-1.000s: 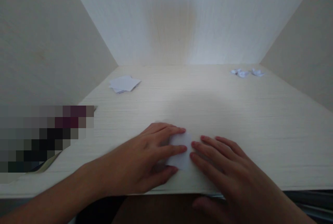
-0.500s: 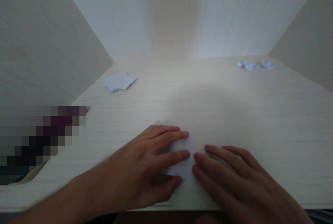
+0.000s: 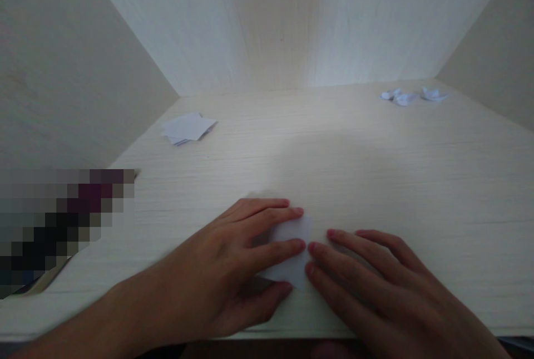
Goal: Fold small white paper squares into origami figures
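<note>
A small white piece of paper lies flat near the front edge of the pale wooden desk. My left hand rests on its left part with fingers stretched out and pressing down. My right hand lies flat just right of the paper, its fingertips touching the paper's right edge. Most of the paper is hidden under my left fingers.
A small stack of white paper squares sits at the back left of the desk. Several small folded white paper shapes lie at the back right. Pale walls enclose the desk on three sides. A blurred-out patch covers the left edge.
The view has shifted a little, so the desk things sit higher in the picture. Both hands stay pressed flat at the paper with hardly any movement.
</note>
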A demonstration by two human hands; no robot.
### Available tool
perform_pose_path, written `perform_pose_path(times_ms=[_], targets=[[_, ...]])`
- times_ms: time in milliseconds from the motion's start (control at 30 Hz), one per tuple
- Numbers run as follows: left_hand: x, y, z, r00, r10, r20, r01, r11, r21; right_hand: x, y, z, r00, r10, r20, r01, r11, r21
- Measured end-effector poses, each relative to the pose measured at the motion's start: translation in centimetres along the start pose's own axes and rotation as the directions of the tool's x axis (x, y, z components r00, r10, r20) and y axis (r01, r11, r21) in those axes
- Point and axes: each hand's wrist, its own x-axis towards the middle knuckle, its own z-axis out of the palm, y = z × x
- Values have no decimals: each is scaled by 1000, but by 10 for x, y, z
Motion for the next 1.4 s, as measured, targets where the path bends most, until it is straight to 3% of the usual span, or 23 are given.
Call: perform_pose_path(times_ms=[500, 633, 867, 1400], targets=[[2, 0, -2, 1000, 11, 24, -11, 1000, 6, -1, -1, 1, 1000, -6, -18, 5, 1000, -18], [1, 0, -1, 1000, 10, 2, -10, 1000, -15, 0, 1, 1, 999, 35, -18, -36, 999, -31], [1, -1, -1, 1000, 13, 3, -12, 999, -43, 8, 0, 3, 978, 208, -15, -209, 976, -57], [-2, -1, 0, 1000, 13, 8, -12, 998, -54, 6, -2, 4, 974, 223, -45, -225, 973, -50]])
